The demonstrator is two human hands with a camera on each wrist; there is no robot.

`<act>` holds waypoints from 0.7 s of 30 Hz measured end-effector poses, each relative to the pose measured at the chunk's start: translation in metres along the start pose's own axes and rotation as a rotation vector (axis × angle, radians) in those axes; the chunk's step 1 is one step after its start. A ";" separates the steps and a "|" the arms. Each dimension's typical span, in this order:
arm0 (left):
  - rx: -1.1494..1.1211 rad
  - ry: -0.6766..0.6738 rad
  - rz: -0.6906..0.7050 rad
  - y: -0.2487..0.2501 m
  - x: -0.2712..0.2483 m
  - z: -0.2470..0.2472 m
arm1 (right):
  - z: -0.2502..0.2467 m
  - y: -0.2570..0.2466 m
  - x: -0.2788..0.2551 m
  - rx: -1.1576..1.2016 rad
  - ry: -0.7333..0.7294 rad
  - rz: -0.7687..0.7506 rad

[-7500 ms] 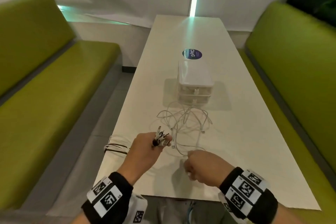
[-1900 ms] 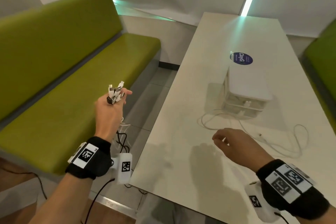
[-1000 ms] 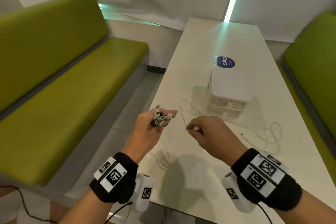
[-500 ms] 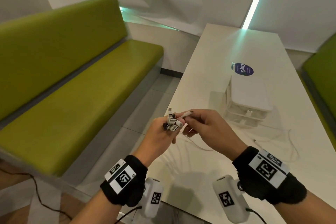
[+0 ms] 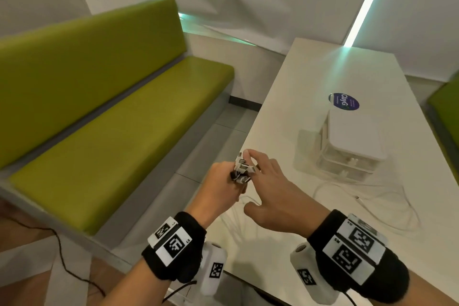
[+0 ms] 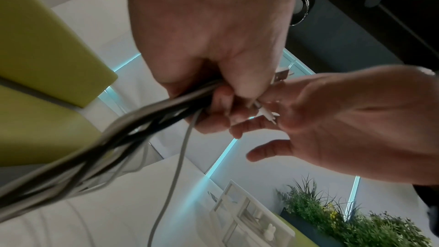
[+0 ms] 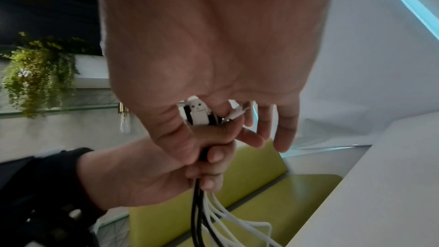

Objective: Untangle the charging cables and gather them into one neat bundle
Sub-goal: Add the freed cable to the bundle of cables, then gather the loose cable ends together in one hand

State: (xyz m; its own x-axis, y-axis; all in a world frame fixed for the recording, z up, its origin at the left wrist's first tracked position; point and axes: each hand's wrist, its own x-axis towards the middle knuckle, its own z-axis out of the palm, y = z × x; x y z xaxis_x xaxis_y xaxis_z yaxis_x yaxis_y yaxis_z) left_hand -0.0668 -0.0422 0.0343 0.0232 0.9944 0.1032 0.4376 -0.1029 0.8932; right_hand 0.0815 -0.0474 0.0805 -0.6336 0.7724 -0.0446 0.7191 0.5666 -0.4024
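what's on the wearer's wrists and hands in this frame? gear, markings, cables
Both hands are bare, no gloves or sleeves. Each wrist wears a black fabric band carrying white plates printed with black square fiducial markers. Under each wrist hangs a white cylindrical camera pod with its own marker; thin black cables trail from both pods.

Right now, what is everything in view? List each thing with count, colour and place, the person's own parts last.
cable bundle: several, white and black, gripped in the left fist, plug ends sticking out on top
loose cable: at least one, white, looped on the table by the drawer box
drawer box: one, white, on the table
sticker: one, dark blue, round, on the table beyond the box
table: one, white
benches: two, green, either side of the table
plants: green, by the wall
left hand: grips the bundle
right hand: fingers spread, fingertips at the plug ends
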 end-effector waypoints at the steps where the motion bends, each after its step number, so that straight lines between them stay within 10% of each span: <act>1: -0.016 0.002 -0.014 0.000 -0.001 -0.001 | 0.001 -0.001 0.000 0.063 0.032 0.000; 7: 0.003 -0.001 -0.037 0.002 -0.005 -0.009 | 0.005 -0.005 0.003 0.412 0.438 0.023; 21: -0.017 0.008 -0.120 -0.007 0.011 -0.022 | 0.002 -0.025 0.065 0.463 0.210 0.024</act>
State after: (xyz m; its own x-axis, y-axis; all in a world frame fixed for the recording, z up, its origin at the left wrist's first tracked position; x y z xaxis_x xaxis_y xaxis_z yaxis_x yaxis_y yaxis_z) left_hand -0.0895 -0.0307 0.0392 -0.0358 0.9994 -0.0010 0.4214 0.0160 0.9067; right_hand 0.0221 -0.0119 0.0857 -0.5129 0.8517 0.1069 0.5006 0.3980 -0.7688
